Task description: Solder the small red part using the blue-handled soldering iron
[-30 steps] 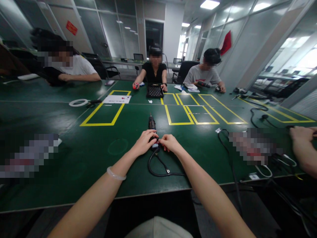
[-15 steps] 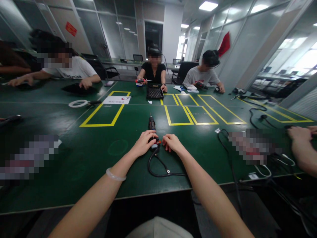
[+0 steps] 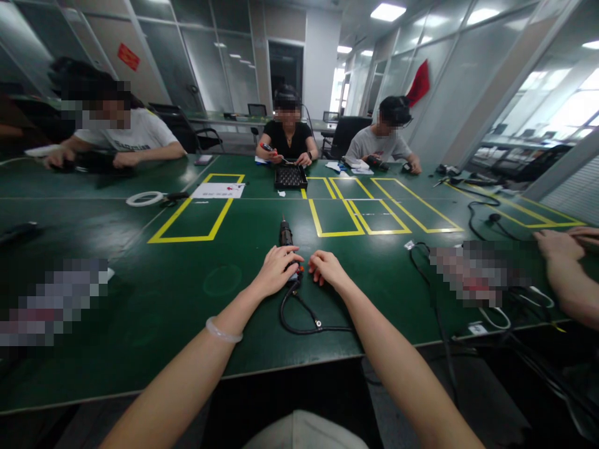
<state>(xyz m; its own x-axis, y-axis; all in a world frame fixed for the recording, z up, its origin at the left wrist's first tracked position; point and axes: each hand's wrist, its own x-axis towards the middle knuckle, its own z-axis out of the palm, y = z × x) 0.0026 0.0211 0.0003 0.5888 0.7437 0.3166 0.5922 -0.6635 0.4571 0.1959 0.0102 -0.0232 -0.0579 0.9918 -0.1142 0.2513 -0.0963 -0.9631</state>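
Observation:
A black pen-shaped power tool (image 3: 285, 234) lies lengthwise on the green table (image 3: 154, 299), its tip pointing away from me. My left hand (image 3: 277, 269) rests over its near end with fingers curled on it. My right hand (image 3: 326, 268) sits just to the right, fingers bent near a small red part (image 3: 299, 270) at the tool's end. What those fingers pinch is too small to tell. The tool's black cable (image 3: 304, 312) loops toward me on the table. A pale bangle (image 3: 223, 330) circles my left wrist.
Yellow tape rectangles (image 3: 187, 218) mark the table. A black tray (image 3: 290, 176), a white ring (image 3: 143, 199) and a paper sheet (image 3: 218, 189) lie farther off. Three people sit across the table; another person's hand (image 3: 556, 246) rests at right near tangled cables (image 3: 496, 305).
My hands stay on the tool's near end; the right hand has eased slightly away from the left. The person opposite has lifted a red tool above the black tray.

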